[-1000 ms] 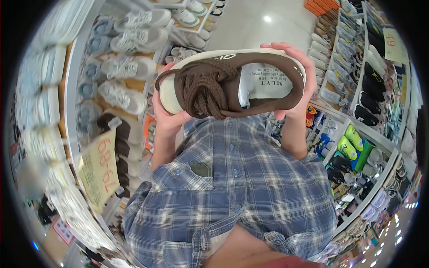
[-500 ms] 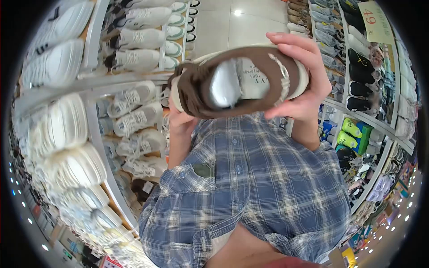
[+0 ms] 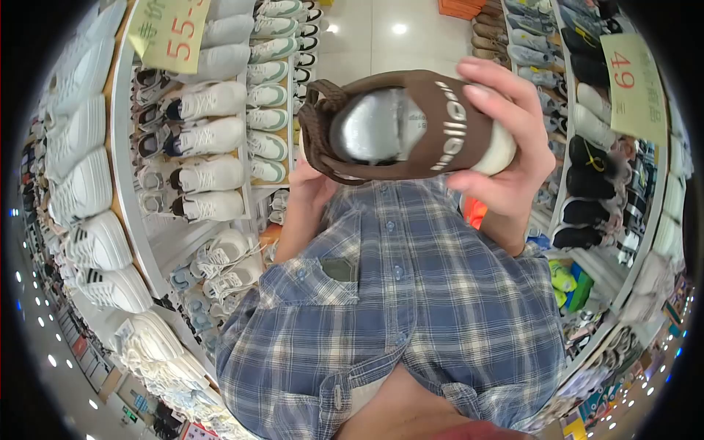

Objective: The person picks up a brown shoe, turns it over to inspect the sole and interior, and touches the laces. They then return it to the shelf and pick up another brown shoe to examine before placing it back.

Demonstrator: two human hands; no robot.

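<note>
A brown shoe (image 3: 400,125) is held up in front of the chest, between both hands, with its opening turned toward the camera. The right hand (image 3: 506,158) clasps the heel end, fingers curled over the top edge and thumb underneath against the pale sole. The left hand (image 3: 312,187) is mostly hidden behind the toe end; it seems to support the shoe from below, though its grip cannot be fully seen.

The shoe looks light and fairly soft: a fabric or suede-like upper that would give under a squeeze, thick woven laces (image 3: 319,121) hanging loose at the left, and a stiffer cream rubber sole. The firm sole and heel counter seem the surest places to grip; the laces could snag or dangle.

White lettering runs along the side of the collar, but it is too warped to read with certainty. A silver-grey insole shows inside, its print illegible here.

On the left, a rack of white sneakers (image 3: 209,136) carries a yellow price card (image 3: 169,33) reading "55-". On the right, shelves of dark shoes (image 3: 587,158) bear a card (image 3: 634,88) reading "49".
</note>
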